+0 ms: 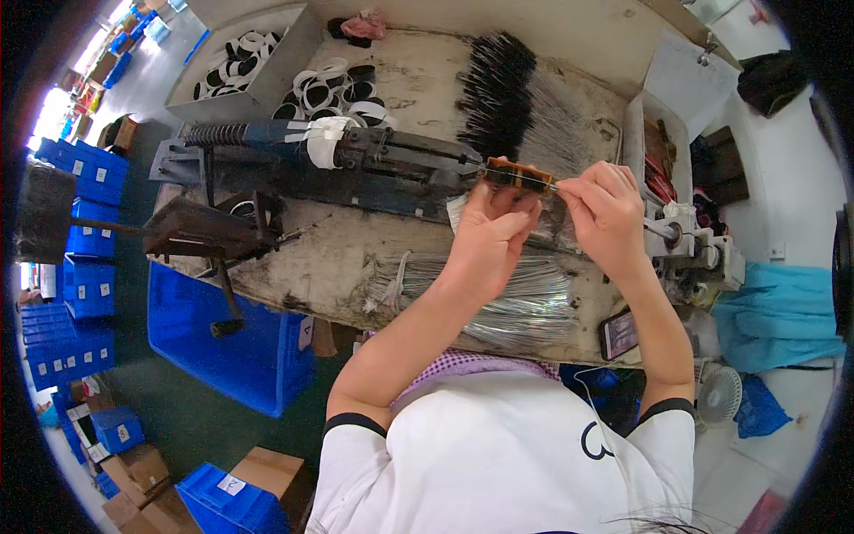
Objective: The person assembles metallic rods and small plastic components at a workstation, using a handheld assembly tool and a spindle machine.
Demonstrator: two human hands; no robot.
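Observation:
At the right end of a long dark metal machine [382,178] is a small orange-brown block [525,174] with a thin wire lying along it. My left hand [487,233] is closed, its fingertips against the near side of the block. Just to the right, my right hand [607,209] pinches the end of the thin wire [557,185] between thumb and forefinger. Behind both hands lies a pile of black brushes [496,93] with thin wire stems. Closer to me, a bundle of straight silvery wires [507,298] lies on the worn bench [342,254].
Black and white rings fill a grey tray [191,109], with more rings [334,93] loose beside it. A metal rod [658,230] juts out close to my right wrist. A phone [619,335] sits near the front edge; a blue bin [222,334] stands below at left.

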